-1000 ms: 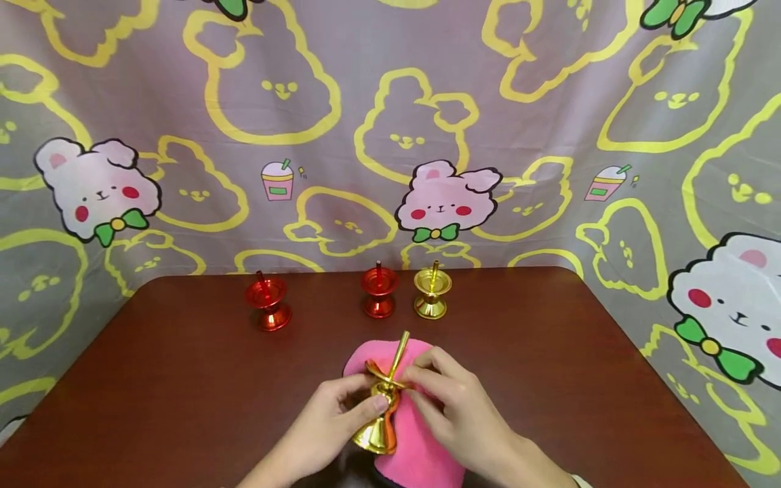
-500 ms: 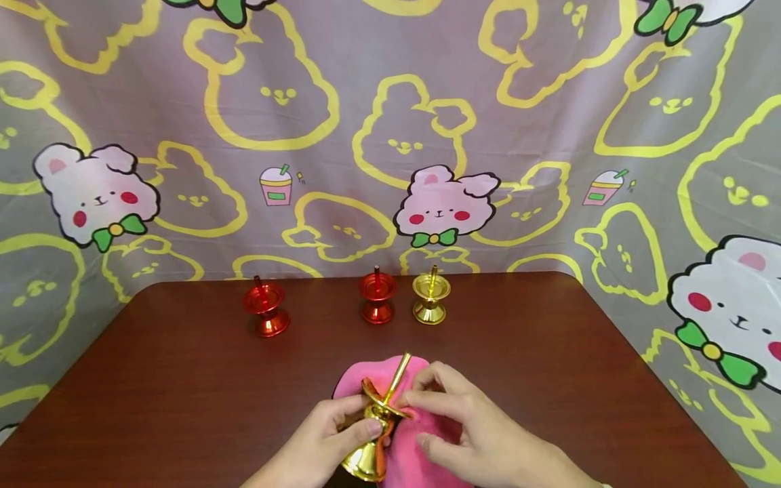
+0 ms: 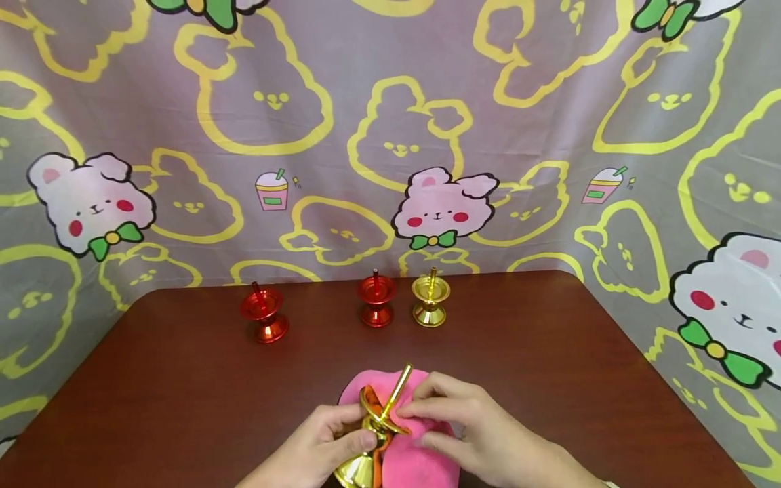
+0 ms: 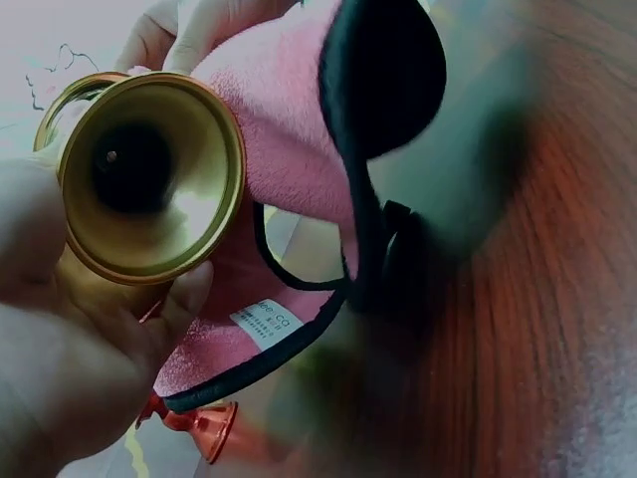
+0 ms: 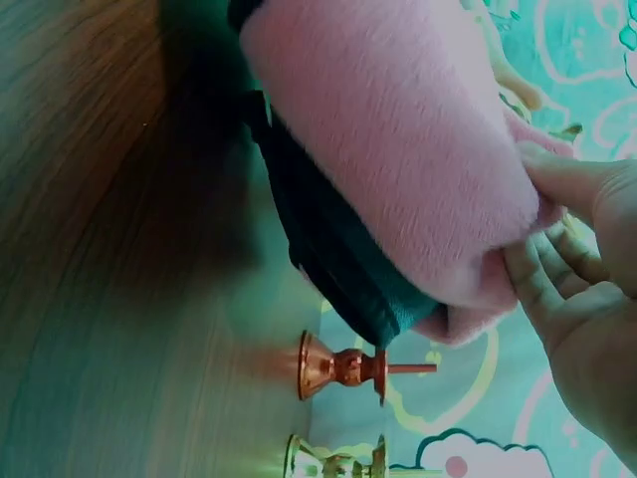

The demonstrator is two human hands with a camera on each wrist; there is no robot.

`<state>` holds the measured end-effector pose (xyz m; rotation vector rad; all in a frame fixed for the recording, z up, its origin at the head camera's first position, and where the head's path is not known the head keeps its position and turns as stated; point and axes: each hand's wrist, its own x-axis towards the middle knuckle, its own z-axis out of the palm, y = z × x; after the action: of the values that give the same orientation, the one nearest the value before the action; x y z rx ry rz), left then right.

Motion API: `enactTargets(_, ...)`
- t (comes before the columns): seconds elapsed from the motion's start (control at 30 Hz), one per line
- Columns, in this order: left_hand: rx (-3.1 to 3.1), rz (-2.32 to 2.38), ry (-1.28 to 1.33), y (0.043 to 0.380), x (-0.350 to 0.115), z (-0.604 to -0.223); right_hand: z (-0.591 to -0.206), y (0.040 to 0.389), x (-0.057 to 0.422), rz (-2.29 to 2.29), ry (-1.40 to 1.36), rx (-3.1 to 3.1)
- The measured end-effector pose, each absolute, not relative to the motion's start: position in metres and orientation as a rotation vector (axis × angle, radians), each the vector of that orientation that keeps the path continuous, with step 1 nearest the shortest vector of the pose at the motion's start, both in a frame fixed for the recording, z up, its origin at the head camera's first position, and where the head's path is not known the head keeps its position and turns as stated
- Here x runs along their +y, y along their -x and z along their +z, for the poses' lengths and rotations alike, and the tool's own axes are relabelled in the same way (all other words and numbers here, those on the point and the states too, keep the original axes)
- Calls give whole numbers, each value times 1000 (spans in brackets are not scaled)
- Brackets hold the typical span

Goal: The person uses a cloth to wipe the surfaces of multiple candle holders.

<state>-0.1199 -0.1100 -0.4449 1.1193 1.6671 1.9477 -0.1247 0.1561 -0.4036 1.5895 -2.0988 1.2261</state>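
Gripping tilted gold candle holder (image 3: 356, 470) below its dish in left hand (image 3: 332, 442); pinching pink cloth (image 3: 421, 464) beside it with right hand (image 3: 466, 421). Could drop smooth metal by loosening grip, or snag cloth on rim by tugging. From left wrist alone, see white label (image 4: 267, 322); from head alone, three standing holders (image 3: 376, 316) across worktop (image 3: 183, 379).

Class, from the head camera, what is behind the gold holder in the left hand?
Pink cloth shows behind the gold holder; whatever the holder and the left hand cover there cannot be seen.
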Motion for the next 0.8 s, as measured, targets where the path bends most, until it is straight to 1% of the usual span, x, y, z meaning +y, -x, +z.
enactTargets(0.1, 1644, 1944, -1136, 121, -108, -446, -402, 123, 154, 1068, -1631, -2046)
enactTargets(0.23, 1658, 1946, -1178, 122, -108, -449, -402, 118, 151, 861, -1590, -2066)
enactTargets(0.37, 1713, 1973, -1223, 122, -109, -453, -404, 115, 147, 757, -1537, -2135)
enactTargets(0.6, 1807, 2041, -1067, 119, -101, -449, -407, 124, 139, 640, -1424, -2040)
enactTargets(0.8, 2074, 1973, -1059, 116, -98, -447, -414, 128, 136, 581, -1392, -1999)
